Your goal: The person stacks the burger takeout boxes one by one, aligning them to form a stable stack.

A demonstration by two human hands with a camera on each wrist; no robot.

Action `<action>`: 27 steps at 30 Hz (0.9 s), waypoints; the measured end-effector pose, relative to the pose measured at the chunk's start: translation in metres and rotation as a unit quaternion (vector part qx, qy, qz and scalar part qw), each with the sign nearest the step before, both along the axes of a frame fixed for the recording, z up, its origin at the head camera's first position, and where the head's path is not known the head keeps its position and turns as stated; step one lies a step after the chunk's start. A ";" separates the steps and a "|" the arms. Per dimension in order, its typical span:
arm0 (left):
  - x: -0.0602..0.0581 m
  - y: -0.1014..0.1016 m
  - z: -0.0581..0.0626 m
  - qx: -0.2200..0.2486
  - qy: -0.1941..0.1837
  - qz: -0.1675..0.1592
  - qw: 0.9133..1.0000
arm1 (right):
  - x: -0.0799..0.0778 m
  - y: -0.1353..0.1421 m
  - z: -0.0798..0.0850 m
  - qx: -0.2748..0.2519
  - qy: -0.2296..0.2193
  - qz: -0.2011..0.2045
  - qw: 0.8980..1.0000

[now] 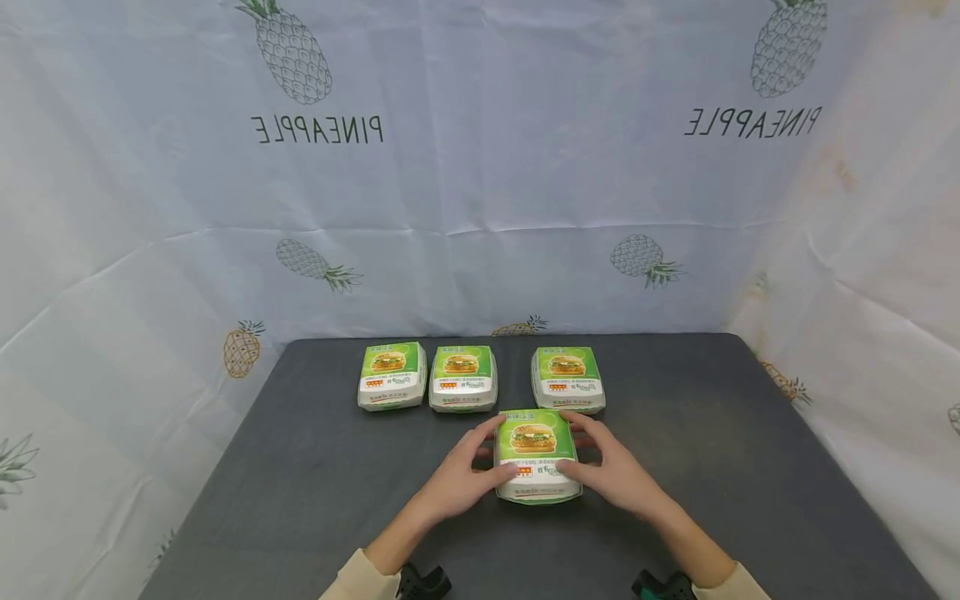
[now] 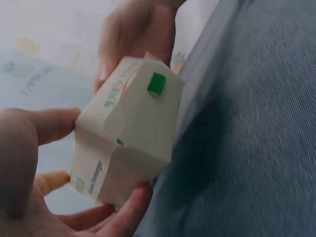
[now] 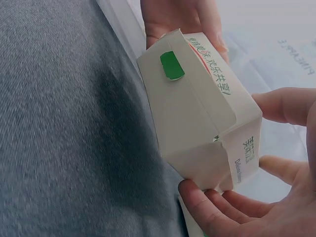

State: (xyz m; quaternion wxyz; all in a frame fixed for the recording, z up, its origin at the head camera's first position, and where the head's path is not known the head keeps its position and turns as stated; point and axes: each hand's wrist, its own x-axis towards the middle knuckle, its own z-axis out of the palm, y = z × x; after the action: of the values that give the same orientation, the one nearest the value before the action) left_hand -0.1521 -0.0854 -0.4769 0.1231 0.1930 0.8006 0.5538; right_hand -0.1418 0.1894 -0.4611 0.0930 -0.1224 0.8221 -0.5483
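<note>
Both hands grip one green-and-white burger box [image 1: 536, 457], its lid printed with a burger picture. The left hand [image 1: 467, 473] holds its left side, thumb on the lid and fingers around the side. Mirroring it, the right hand [image 1: 617, 467] holds the right side. In the left wrist view the box [image 2: 133, 118] is tilted, with a shadow on the dark surface beside it. The right wrist view shows the closed front of the box [image 3: 187, 103] with a green tab, and fingertips under its lower edge.
Three matching burger boxes stand in a row behind: a left one [image 1: 392, 377], a middle one [image 1: 462, 379] and a right one [image 1: 568, 379], with a gap between the last two. All are on a dark grey table [image 1: 315, 500]. A pineapple-print curtain [image 1: 480, 167] hangs behind.
</note>
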 end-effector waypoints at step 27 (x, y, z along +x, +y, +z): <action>0.002 -0.010 -0.013 -0.016 -0.002 -0.024 1.000 | -0.001 -0.004 -0.016 0.039 -0.004 0.019 0.999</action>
State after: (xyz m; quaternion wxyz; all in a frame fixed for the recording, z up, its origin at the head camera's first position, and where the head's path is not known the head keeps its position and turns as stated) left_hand -0.1506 -0.0958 -0.4902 0.1408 0.2089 0.8042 0.5384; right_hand -0.1426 0.1852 -0.4773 0.1120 -0.1322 0.8400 -0.5142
